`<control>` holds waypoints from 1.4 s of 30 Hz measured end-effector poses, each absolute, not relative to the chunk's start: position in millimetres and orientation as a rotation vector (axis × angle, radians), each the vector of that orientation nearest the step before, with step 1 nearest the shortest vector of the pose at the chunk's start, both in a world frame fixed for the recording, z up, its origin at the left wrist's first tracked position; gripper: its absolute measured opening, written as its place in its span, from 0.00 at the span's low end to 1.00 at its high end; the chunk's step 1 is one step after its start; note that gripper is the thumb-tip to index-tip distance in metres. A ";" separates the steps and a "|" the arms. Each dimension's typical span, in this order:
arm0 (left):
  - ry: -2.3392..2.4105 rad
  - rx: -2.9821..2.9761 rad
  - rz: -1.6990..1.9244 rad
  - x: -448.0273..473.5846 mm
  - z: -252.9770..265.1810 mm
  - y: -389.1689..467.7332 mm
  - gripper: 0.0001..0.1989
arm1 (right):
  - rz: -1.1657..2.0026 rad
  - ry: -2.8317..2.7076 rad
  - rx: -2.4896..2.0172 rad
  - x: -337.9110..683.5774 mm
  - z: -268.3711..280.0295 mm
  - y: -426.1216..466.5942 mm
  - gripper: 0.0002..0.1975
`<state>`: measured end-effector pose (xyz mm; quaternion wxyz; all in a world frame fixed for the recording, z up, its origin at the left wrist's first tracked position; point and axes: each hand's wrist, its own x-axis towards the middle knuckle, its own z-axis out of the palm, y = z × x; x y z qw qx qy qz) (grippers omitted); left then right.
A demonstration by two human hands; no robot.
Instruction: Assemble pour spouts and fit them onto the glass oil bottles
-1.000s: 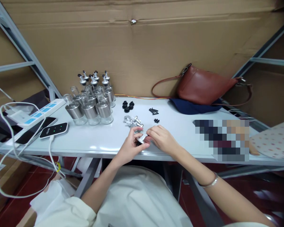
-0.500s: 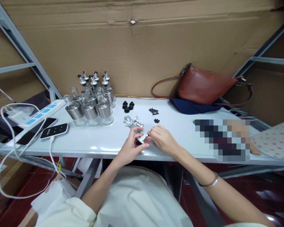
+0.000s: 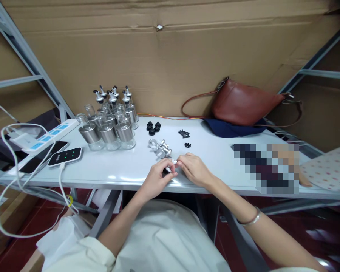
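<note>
My left hand [image 3: 158, 177] is closed around a silver pourer spout [image 3: 174, 161] with a black base, just above the table's front edge. The fingers of my right hand [image 3: 195, 169] are pinched together at the spout's tip; whatever is between them is hidden. Right behind my hands lies a small heap of silver spout parts [image 3: 161, 148]. Farther back are several black stoppers [image 3: 152, 129], some thin black tubes [image 3: 184, 133] and a cluster of tiny black pieces [image 3: 187, 145].
Several glass bottles with steel sleeves [image 3: 107, 133] stand at the left, the rear ones topped with pourers. Left of them are a power strip [image 3: 56, 132], a phone [image 3: 44, 158] and a cabled device [image 3: 65, 156]. A brown bag [image 3: 243, 102] rests at back right; another person's sleeve [image 3: 328, 168] is at right.
My left fingers have closed in more around the spout, and its tip is tilted lower. My right hand has shifted slightly down, still at the tip.
</note>
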<state>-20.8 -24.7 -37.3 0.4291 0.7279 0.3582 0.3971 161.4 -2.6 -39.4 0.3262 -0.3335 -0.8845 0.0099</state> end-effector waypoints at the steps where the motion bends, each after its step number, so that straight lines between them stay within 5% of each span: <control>1: 0.895 1.825 0.984 -20.7 -37.3 -24.6 0.05 | 0.061 -2.312 -0.886 161.0 -39.1 -3.2 0.19; 11: 0.934 1.699 1.095 -21.1 -38.5 -27.5 0.05 | 0.795 -1.988 -1.114 163.8 -30.6 -8.4 0.23; 19: 0.925 1.605 1.020 -20.2 -38.6 -29.0 0.10 | 0.542 -1.619 -1.201 175.2 -42.2 6.3 0.08; 34: 0.905 1.616 0.999 -20.5 -35.4 -30.5 0.10 | -0.147 -1.979 -1.654 225.1 -46.8 42.1 0.06; 42: 0.925 1.646 0.990 -20.5 -36.6 -30.2 0.10 | 0.203 -1.850 -1.751 223.6 -42.8 61.9 0.08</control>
